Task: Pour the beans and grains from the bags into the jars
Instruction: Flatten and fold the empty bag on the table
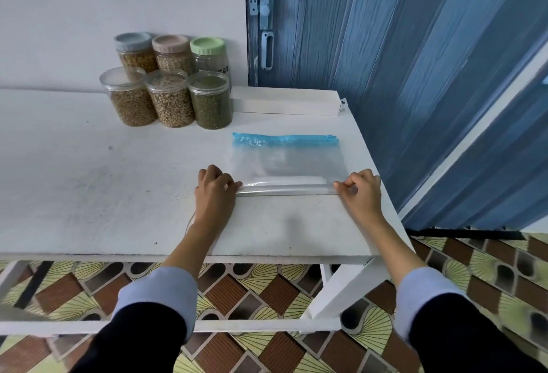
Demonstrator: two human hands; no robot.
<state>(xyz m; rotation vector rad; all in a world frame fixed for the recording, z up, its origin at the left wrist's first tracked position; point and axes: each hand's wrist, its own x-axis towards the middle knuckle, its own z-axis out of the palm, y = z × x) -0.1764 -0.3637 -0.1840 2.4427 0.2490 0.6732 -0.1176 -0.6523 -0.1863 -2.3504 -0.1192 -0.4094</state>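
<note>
Left hand (216,187), right hand (360,191), both pinching flat zip bag (287,162)

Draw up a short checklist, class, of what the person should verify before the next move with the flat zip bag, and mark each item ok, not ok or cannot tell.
1. Bag emptied: ok. The clear zip bag lies flat on the white table, and nothing shows inside.
2. Both hands hold the bag: ok. The left hand and right hand pinch the ends of its folded near edge.
3. Blue zip strip closed: cannot tell.
4. Jars clear of the bag: ok. The six jars stand apart at the back.
5. Front jars lidded: cannot tell. The three behind wear coloured lids.
6. Spilled grains on the table: cannot tell.
</note>
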